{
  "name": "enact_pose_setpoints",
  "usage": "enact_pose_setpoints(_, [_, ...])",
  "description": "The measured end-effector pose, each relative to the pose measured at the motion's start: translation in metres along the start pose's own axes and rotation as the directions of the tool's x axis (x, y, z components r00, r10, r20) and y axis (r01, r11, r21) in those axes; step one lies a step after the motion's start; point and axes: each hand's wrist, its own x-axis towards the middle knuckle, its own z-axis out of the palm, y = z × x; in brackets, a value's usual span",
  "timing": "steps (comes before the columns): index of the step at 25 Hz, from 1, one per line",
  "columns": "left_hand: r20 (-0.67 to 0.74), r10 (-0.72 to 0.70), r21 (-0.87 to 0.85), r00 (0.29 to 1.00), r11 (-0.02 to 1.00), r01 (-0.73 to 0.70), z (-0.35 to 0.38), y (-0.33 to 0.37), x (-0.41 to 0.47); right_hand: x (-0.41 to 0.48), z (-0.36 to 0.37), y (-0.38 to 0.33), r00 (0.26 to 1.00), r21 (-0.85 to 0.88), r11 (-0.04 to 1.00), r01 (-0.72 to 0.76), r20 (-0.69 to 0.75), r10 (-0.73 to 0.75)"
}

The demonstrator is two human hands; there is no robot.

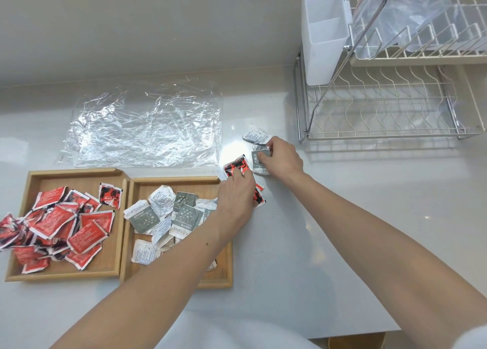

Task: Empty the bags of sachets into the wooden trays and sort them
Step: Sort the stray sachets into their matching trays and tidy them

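Two wooden trays stand side by side on the white counter. The left tray (76, 176) holds a heap of red sachets (56, 226). The right tray (174, 180) holds grey and white sachets (163, 214). To the right of the trays, my left hand (237, 193) presses on red sachets (235, 165) lying on the counter. My right hand (283, 157) pinches a grey sachet (257, 158) just beyond them. Another white sachet (255, 135) lies a little further back. An empty clear plastic bag (145, 127) lies flat behind the trays.
A two-tier wire dish rack (382, 106) stands at the back right, with a white cutlery holder (322, 29) and another clear bag (403, 11) on its upper tier. The wall rises behind the counter. The counter's front edge runs near the bottom right.
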Motion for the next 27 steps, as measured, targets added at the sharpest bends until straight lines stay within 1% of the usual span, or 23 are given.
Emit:
enact_pose_setpoints(4, [0.042, -0.029, -0.036, 0.999, 0.999, 0.03, 0.0, 0.0, 0.005, 0.0, -0.006, 0.014, 0.999, 0.132, 0.991, -0.02, -0.032, 0.024])
enact_pose_setpoints(7, [0.041, -0.023, -0.051, 0.999, 0.998, 0.025, 0.0, -0.001, 0.009, -0.003, -0.013, 0.024, 0.994, 0.205, 0.977, 0.054, -0.1, -0.034])
enact_pose_setpoints(9, [0.043, 0.013, -0.088, 0.999, 0.996, -0.009, 0.0, -0.004, 0.008, -0.005, -0.017, 0.027, 0.986, 0.236, 0.965, 0.112, -0.146, -0.079])
enact_pose_setpoints(10, [0.043, 0.031, -0.137, 0.999, 0.99, -0.025, -0.001, -0.006, 0.007, -0.006, -0.018, 0.026, 0.982, 0.241, 0.96, 0.142, -0.16, -0.105])
enact_pose_setpoints(12, [0.018, 0.044, -0.294, 0.999, 0.955, -0.036, -0.005, -0.011, 0.005, -0.005, -0.02, 0.022, 0.972, 0.228, 0.953, 0.202, -0.169, -0.165])
enact_pose_setpoints(14, [-0.032, -0.004, -0.447, 0.999, 0.895, -0.011, -0.013, -0.017, 0.007, -0.001, -0.023, 0.014, 0.962, 0.19, 0.949, 0.253, -0.149, -0.227])
enact_pose_setpoints(16, [-0.068, -0.063, -0.53, 0.996, 0.848, 0.018, -0.022, -0.026, 0.017, 0.007, -0.029, 0.003, 0.957, 0.15, 0.948, 0.282, -0.114, -0.267])
enact_pose_setpoints(19, [-0.068, -0.06, -0.507, 0.996, 0.862, 0.017, -0.029, -0.038, 0.029, 0.023, -0.037, -0.011, 0.96, 0.094, 0.955, 0.281, -0.043, -0.278])
enact_pose_setpoints(23, [0.006, -0.074, -0.409, 0.997, 0.91, 0.07, -0.024, -0.045, 0.038, 0.039, -0.039, -0.019, 0.961, -0.015, 0.965, 0.26, 0.101, -0.257])
enact_pose_setpoints(25, [0.024, -0.076, -0.365, 0.997, 0.928, 0.079, -0.025, -0.044, 0.041, 0.044, -0.037, -0.02, 0.96, -0.076, 0.964, 0.254, 0.141, -0.241])
enact_pose_setpoints(27, [0.035, -0.084, -0.357, 0.996, 0.93, 0.091, -0.026, -0.042, 0.043, 0.047, -0.032, -0.019, 0.96, -0.113, 0.961, 0.251, 0.154, -0.233])
